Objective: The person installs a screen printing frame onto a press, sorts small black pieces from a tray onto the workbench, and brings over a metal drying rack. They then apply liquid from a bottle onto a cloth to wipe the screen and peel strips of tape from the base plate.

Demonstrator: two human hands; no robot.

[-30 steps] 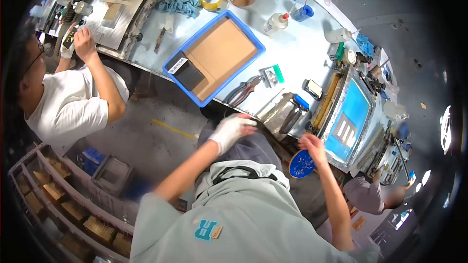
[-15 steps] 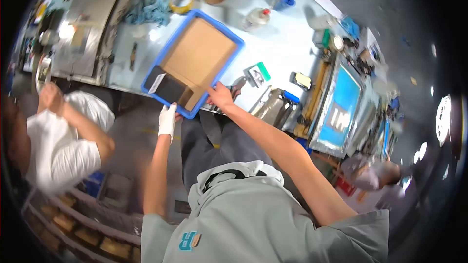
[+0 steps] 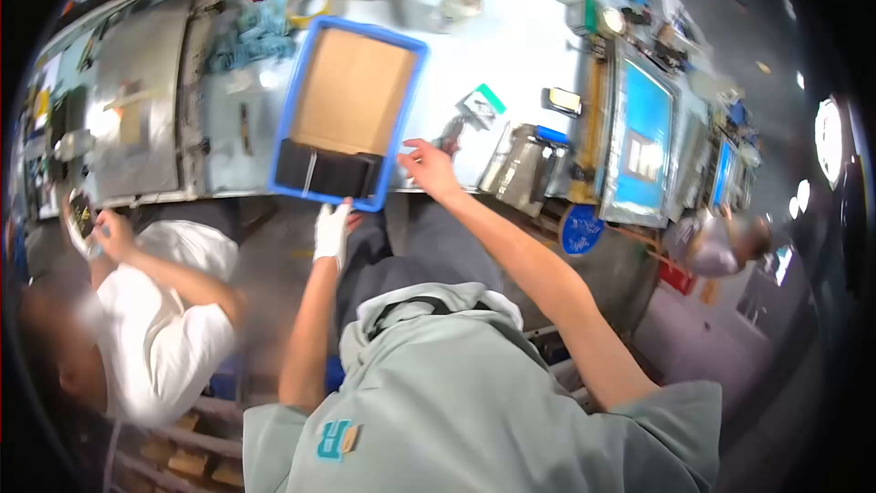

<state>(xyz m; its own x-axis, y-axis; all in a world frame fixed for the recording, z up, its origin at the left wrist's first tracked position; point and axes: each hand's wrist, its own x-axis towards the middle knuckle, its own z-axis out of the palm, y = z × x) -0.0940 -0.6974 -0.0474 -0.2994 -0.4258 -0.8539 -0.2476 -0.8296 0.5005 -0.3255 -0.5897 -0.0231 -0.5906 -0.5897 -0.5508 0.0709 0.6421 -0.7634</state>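
A blue plastic tray lies on the workbench in front of me, lined with brown cardboard. At its near end sit flat black pieces, with a thin light line between them. My left hand, in a white glove, grips the tray's near edge, thumb above and fingers partly hidden underneath. Just off the tray's right side is my right hand, bare, its fingers apart and holding nothing. Close beyond that hand lies a blurred dark tool.
Right of the tray are a green-and-white box, a metal piece with a blue strip and a blue framed screen. A bottle and yellow tape roll stand behind. A co-worker in white sits at left.
My right hand has let go of the tray's right edge and moved slightly away. The tray has turned straighter in view, with my left hand still on its near edge. My view has shifted.
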